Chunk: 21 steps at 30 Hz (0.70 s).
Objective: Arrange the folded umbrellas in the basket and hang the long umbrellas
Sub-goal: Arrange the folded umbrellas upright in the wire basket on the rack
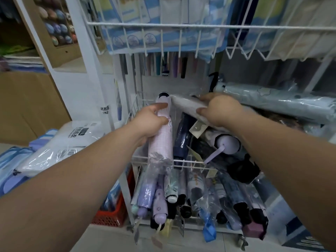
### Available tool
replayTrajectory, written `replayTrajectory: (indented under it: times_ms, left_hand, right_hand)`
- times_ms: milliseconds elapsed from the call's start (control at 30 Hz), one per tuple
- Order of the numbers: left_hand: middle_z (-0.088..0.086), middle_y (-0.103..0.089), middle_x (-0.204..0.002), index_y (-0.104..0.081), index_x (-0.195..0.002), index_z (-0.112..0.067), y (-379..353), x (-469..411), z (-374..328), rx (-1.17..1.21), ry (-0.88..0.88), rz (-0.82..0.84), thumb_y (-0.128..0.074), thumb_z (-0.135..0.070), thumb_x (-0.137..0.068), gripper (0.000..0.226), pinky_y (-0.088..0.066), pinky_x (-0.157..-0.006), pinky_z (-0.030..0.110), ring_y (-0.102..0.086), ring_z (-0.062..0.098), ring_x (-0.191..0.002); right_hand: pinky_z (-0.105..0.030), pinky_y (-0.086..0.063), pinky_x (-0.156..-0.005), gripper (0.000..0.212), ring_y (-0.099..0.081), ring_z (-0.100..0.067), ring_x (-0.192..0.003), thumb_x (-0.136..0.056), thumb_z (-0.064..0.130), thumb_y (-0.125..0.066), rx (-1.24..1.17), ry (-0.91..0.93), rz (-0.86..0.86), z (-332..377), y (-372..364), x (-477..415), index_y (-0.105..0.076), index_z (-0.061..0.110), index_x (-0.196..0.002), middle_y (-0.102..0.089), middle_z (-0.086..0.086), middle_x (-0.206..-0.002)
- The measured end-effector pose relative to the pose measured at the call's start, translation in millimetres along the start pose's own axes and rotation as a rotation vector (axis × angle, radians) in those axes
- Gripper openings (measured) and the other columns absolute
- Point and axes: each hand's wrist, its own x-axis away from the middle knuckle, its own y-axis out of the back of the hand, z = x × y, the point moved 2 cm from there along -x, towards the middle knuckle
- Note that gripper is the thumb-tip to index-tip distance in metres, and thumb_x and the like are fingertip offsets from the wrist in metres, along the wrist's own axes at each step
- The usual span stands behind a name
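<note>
Left hand [151,122] curls round the pink folded umbrella [161,142], its long axis crossing the front rim of the basket [190,161]; right hand [218,110] grips a grey folded umbrella [183,104] slanting toward the back-left corner.

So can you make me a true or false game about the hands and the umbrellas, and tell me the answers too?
1. The left hand grips a lilac folded umbrella in a clear plastic sleeve. True.
2. The right hand holds nothing. False: it grips a pale grey folded umbrella in clear wrap.
3. The white wire basket under the hands has no umbrellas in it. False: several lie in it, among them a dark navy folded umbrella.
4. A red plastic crate sits low down, to the left of the rack. True.
</note>
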Motion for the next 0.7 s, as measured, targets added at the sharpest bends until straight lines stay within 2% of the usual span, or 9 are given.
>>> replayTrajectory:
  times_ms: [133, 267, 333, 367, 433, 500, 533, 633, 700]
  left_hand:
    - [0.005, -0.057, -0.138, -0.051, -0.143, -0.033, -10.6, -25.6, 7.7, 0.046, -0.007, -0.044, -0.068, -0.012, -0.092, 0.058, -0.056, -0.068, 0.019, -0.065, 0.010, -0.094]
    - [0.005, -0.051, -0.148, -0.052, -0.143, -0.030, -10.0, -44.1, 20.6, 0.031, 0.039, -0.097, -0.067, -0.010, -0.092, 0.056, -0.062, -0.072, 0.032, -0.065, 0.011, -0.085]
    - [0.008, -0.052, -0.145, -0.052, -0.143, -0.028, -8.7, -48.8, 26.5, -0.053, 0.041, -0.088, -0.064, -0.008, -0.094, 0.055, -0.054, -0.049, 0.022, -0.063, 0.013, -0.069]
    - [0.009, -0.054, -0.142, -0.052, -0.143, -0.028, -8.7, -50.8, 30.7, -0.083, 0.043, -0.074, -0.064, -0.008, -0.094, 0.054, -0.046, -0.043, 0.018, -0.065, 0.019, -0.070]
    - [0.010, -0.057, -0.139, -0.050, -0.143, -0.029, -9.5, -55.0, 39.6, -0.143, 0.047, -0.056, -0.066, -0.013, -0.093, 0.055, -0.051, -0.051, 0.020, -0.066, 0.024, -0.084]
    - [0.008, -0.054, -0.143, -0.046, -0.145, -0.031, -12.1, -58.0, 42.8, -0.230, 0.047, -0.047, -0.069, -0.020, -0.092, 0.059, -0.057, -0.070, 0.032, -0.061, 0.017, -0.082]
    - [0.008, -0.053, -0.144, -0.044, -0.147, -0.031, -14.5, -59.9, 42.5, -0.293, 0.046, -0.034, -0.071, -0.023, -0.091, 0.063, -0.056, -0.074, 0.035, -0.060, 0.015, -0.082]
    - [0.006, -0.052, -0.147, -0.039, -0.151, -0.030, -21.8, -68.0, 36.6, -0.517, 0.048, -0.004, -0.079, -0.036, -0.082, 0.079, -0.049, -0.089, 0.035, -0.060, 0.028, -0.116]
    - [0.004, -0.054, -0.146, -0.037, -0.151, -0.033, -24.9, -71.8, 35.1, -0.602, 0.057, -0.017, -0.080, -0.044, -0.079, 0.085, -0.048, -0.096, 0.037, -0.056, 0.032, -0.125]
  right_hand:
    - [-0.033, -0.043, -0.096, 0.050, -0.050, -0.029, -0.127, -0.100, 0.041, -0.048, -0.053, -0.002, -0.012, -3.5, -7.0, 0.0, -0.040, 0.028, -0.148, -0.047, -0.005, -0.147]
    - [-0.031, -0.042, -0.095, 0.048, -0.050, -0.028, -0.127, -0.101, 0.041, -0.048, -0.059, 0.007, -0.016, -5.1, -8.9, -1.0, -0.042, 0.028, -0.147, -0.046, -0.004, -0.148]
    - [-0.031, -0.042, -0.095, 0.047, -0.051, -0.028, -0.126, -0.100, 0.040, -0.048, -0.067, 0.013, -0.016, -4.6, -8.3, -1.1, -0.045, 0.028, -0.145, -0.047, -0.004, -0.148]
    - [-0.031, -0.043, -0.094, 0.046, -0.052, -0.028, -0.126, -0.100, 0.040, -0.049, -0.069, 0.014, -0.010, -4.2, -8.2, -0.5, -0.045, 0.028, -0.145, -0.048, -0.004, -0.147]
    - [-0.031, -0.043, -0.094, 0.047, -0.052, -0.027, -0.126, -0.100, 0.040, -0.049, -0.062, 0.021, -0.002, -3.6, -8.4, 1.0, -0.044, 0.029, -0.145, -0.047, -0.003, -0.148]
    - [-0.032, -0.043, -0.098, 0.047, -0.052, -0.026, -0.126, -0.099, 0.041, -0.051, -0.070, 0.029, -0.012, -2.8, -9.9, 1.9, -0.046, 0.030, -0.145, -0.048, -0.001, -0.148]
    - [-0.033, -0.044, -0.099, 0.047, -0.052, -0.026, -0.125, -0.098, 0.042, -0.051, -0.071, 0.031, -0.018, -2.2, -10.3, 1.9, -0.046, 0.031, -0.144, -0.050, -0.001, -0.146]
    - [-0.033, -0.046, -0.097, 0.047, -0.054, -0.026, -0.123, -0.097, 0.042, -0.053, -0.073, 0.016, -0.026, -0.7, -11.5, 1.1, -0.048, 0.032, -0.142, -0.053, -0.001, -0.143]
    - [-0.033, -0.046, -0.096, 0.046, -0.054, -0.027, -0.123, -0.097, 0.041, -0.053, -0.096, -0.011, -0.041, -1.2, -12.3, 1.1, -0.049, 0.032, -0.142, -0.053, -0.002, -0.143]
